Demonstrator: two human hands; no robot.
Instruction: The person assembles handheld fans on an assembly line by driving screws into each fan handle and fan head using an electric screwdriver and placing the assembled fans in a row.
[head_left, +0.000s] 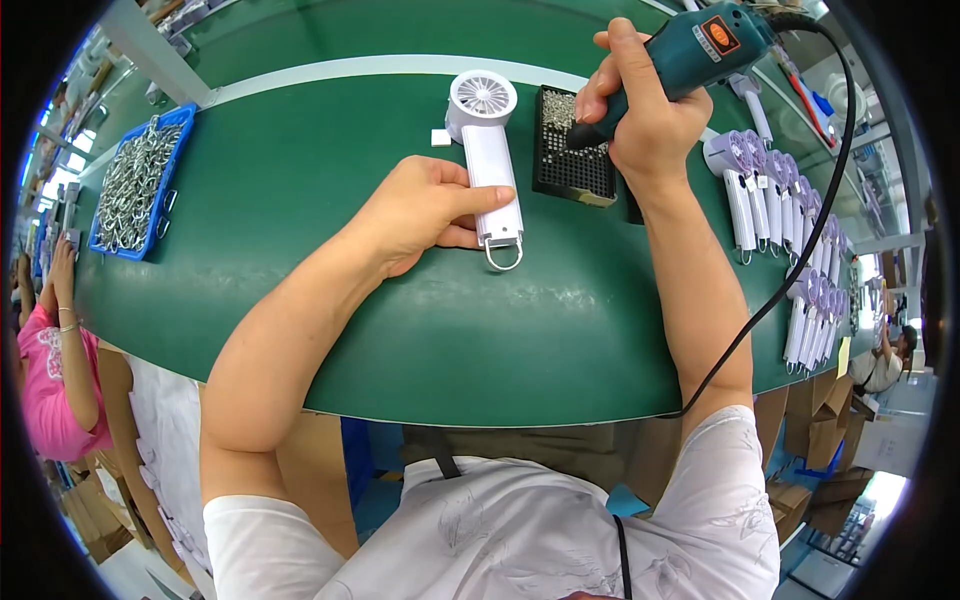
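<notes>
A white handheld fan [488, 165] lies on the green table, its round grille [483, 95] at the far end and a wire loop [506, 257] at the near end. My left hand [432, 212] grips its handle low down, thumb across the top. Raised at the right, my right hand [650, 110] is wrapped round a teal corded electric screwdriver [705, 45]. The dark tip of the screwdriver points down over a black perforated screw tray [572, 172], which has a heap of small screws [557, 110] at its far end. Whether the tip touches the screws I cannot tell.
A blue tray [185, 125] piled with metal clips stands at the left. Beside the fan lies a small white square piece [440, 138]. Rows of white and purple fans [745, 205] line the right side. The black power cord [800, 270] arcs past my right arm. Another person's arm [70, 330] rests at the far left.
</notes>
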